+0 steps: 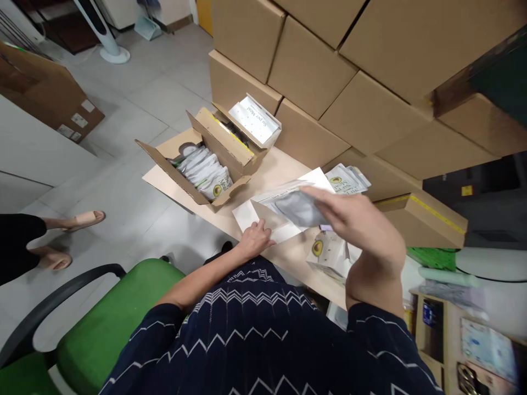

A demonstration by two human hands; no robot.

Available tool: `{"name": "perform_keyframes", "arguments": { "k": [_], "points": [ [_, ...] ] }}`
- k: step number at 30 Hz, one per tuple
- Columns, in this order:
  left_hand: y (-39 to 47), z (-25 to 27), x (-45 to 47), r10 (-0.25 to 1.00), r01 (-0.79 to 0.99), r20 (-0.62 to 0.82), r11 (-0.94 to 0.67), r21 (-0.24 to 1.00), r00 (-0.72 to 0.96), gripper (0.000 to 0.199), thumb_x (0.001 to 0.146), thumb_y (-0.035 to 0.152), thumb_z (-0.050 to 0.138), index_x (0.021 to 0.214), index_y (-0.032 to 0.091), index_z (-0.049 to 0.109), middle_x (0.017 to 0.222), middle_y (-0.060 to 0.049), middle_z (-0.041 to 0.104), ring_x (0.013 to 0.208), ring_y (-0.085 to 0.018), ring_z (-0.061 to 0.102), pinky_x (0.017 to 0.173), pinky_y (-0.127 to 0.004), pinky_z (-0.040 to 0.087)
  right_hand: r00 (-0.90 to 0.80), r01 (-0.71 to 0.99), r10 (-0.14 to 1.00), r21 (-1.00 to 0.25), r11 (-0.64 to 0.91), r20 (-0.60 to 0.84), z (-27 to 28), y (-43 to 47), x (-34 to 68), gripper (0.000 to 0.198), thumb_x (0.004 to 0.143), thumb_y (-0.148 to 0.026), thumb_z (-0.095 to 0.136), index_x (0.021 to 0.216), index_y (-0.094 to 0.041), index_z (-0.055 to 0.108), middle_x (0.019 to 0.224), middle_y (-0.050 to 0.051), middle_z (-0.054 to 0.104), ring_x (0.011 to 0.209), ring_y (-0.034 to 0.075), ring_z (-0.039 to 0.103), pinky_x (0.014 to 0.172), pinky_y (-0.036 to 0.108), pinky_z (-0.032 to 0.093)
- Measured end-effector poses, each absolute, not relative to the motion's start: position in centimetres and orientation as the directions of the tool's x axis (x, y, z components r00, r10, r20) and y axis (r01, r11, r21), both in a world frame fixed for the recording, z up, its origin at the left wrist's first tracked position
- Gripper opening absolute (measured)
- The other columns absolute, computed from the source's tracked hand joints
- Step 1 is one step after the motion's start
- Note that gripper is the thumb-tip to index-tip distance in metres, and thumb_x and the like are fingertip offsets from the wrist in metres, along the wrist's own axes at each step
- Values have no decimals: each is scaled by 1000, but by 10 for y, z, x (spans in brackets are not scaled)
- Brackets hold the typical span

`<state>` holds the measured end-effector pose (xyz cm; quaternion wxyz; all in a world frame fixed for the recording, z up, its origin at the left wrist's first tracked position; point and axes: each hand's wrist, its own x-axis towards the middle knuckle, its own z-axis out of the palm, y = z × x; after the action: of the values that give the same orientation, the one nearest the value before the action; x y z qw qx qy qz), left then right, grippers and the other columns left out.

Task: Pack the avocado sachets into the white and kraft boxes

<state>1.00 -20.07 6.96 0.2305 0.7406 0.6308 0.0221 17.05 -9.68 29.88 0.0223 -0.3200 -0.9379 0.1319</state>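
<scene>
My left hand (257, 240) is closed on the near edge of an open white box (246, 215), its fingers pressed to the flap. In my right hand (343, 211) is a silvery pouch (297, 208), slightly blurred, held over the box's opening. Just beyond that hand lie several printed pouches (348, 180). A white carton with an avocado picture (327, 252) stands on the table below my right wrist. To the left, an open brown cardboard box (175, 184) holds a row of white pouches (206, 171), the front one showing an avocado.
Stacked cardboard boxes (313, 71) form a wall behind the table (280, 164). A white "Super Meal" box (255, 120) sits by the open carton. A green chair (119, 323) stands at my left, with another person's feet (84, 219) beyond it.
</scene>
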Motion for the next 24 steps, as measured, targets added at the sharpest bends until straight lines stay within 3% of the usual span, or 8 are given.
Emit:
{"name": "perform_keyframes", "arguments": {
  "k": [2,4,9,16,20,24],
  "points": [
    [-201,68,13,949,923,-242,-100,372,200,41,94,51,58,113,15,66,123,-18,53,106,-30,59,78,-39,55,-761,648,614,-193,737,-211,278,-97,172,44,99,-20,39,134,-34,61,98,4,74,79,20,67,69,31,48],
    [-202,66,14,950,918,-232,-107,382,207,41,94,51,59,112,15,66,123,-18,53,106,-29,59,78,-38,55,-712,691,642,-120,713,-282,252,-90,161,48,96,-16,42,137,-35,59,102,5,75,83,21,67,70,30,47],
    [-208,61,13,938,892,-225,-148,427,263,34,97,47,56,112,17,64,126,-15,54,107,-25,59,80,-34,53,-648,756,735,-47,653,-199,207,-67,124,61,93,-7,40,151,-27,43,114,9,73,94,23,67,73,30,44],
    [-212,47,8,947,775,-27,-246,583,320,38,104,36,37,133,20,56,139,-15,54,110,-20,61,93,-35,52,-614,768,712,-52,638,-340,200,-85,119,54,92,-5,37,143,-18,47,101,13,74,86,26,69,69,30,43],
    [-212,38,-3,953,757,134,-297,582,271,35,104,31,35,125,20,61,134,-13,58,112,-20,61,92,-35,54,-619,772,673,-157,615,-406,167,-89,109,41,95,-14,43,135,-14,54,100,15,74,88,27,70,72,31,46],
    [-211,31,-21,964,776,198,-260,575,177,32,101,29,40,121,18,62,130,-17,59,116,-24,59,96,-42,53,-682,731,531,-448,514,-504,117,-85,99,36,102,-20,36,127,-13,61,112,15,74,103,23,69,86,32,49]
  ]
}}
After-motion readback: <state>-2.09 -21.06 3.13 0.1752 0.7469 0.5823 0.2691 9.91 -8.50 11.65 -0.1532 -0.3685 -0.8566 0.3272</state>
